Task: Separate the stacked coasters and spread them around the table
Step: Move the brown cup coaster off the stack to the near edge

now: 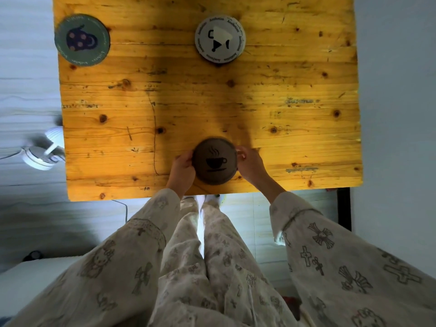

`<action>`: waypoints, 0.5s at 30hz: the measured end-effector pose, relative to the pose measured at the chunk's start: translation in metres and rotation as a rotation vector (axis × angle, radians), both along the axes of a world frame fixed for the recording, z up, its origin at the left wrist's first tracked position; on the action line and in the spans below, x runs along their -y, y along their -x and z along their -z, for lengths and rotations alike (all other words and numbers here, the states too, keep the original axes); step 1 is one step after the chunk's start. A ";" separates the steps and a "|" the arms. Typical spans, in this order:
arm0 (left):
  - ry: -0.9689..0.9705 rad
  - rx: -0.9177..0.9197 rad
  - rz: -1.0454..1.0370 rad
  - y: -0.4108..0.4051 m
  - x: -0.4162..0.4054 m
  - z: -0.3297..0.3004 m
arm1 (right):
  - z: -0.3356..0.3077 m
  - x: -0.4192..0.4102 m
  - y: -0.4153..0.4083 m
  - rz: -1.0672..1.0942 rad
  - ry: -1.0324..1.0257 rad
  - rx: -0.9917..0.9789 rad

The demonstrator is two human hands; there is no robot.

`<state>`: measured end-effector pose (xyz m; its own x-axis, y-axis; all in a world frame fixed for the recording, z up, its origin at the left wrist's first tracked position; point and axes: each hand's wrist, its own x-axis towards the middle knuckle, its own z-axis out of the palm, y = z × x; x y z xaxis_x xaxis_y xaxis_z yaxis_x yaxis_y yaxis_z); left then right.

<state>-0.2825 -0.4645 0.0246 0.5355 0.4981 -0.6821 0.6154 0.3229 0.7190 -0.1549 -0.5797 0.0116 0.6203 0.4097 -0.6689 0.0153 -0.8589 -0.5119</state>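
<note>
Three round coasters show on the wooden table [283, 95]. Nearest, close to the table's near edge and about midway along it, sits a brown coaster [214, 161] printed with a steaming cup on a saucer. Whether it is a single disc or the top of a stack cannot be told from above. The left hand [182, 167] curls around its left rim, fingers touching the edge, and the right hand [250, 162] does the same on the right rim, so both hands grasp the brown coaster between them. It looks to rest on or just above the wood; which of the two is unclear.

Far across the table, nearly straight beyond the brown one, lies a white coaster [220, 38] with a black and cream design and lettering round its border. Well off to the left, at the far left corner, lies a green coaster [82, 40] with a dark blue figure dotted in pink; its rim just reaches the table's left edge. All three are well apart from one another.

Both arms wear pale sleeves [330, 244] printed with crosses and cartoon figures. On the floor left of the table stands a white fan [41, 153], blurred.
</note>
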 end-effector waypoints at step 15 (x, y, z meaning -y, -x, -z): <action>-0.025 -0.079 0.178 0.005 -0.003 0.006 | -0.002 0.010 0.015 0.129 0.028 -0.059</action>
